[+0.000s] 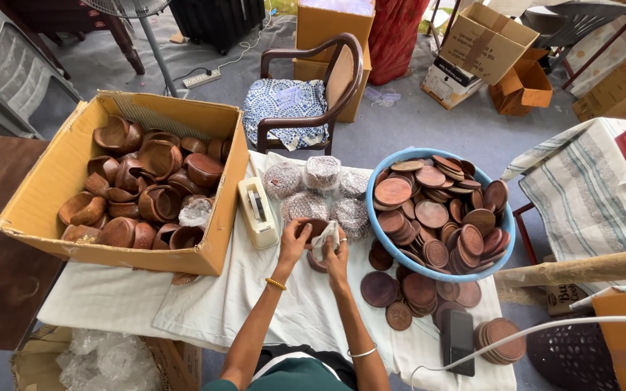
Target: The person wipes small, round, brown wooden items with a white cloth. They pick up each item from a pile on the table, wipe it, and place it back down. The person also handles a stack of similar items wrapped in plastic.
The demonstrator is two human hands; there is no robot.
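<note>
The left hand (295, 235) grips the rim of a small brown bowl (316, 226), fingers curled over its edge. The right hand (336, 250) presses a white cloth (326, 236) against the bowl's inside, fingers closed on the cloth. Both hands meet over the middle of a white sheet (204, 304) that covers the table; the bowl is held just above it. A gold bangle (276, 284) sits on the left wrist, a pale one (363, 352) on the right forearm.

Just beyond the hands lie five round bundles (322, 172) wrapped in bubble film, touching one another. Left of them stands a cream tape dispenser (256, 211), set against the side of an open cardboard box (52, 195) filled with brown bowls lying at all angles. Right of the hands, a blue basin (510, 239) holds a heap of flat brown discs (432, 213). More discs (407, 289) lie on the sheet before the basin, and a short stack (500, 339) stands near the table's right corner, beside a dark phone (458, 340) with a white cable (545, 327).

Behind the table stands a wooden chair (342, 80) with a blue patterned cushion. Further cartons (483, 36) rest on the grey floor. A second table with a striped cloth (588, 195) stands at the right.
</note>
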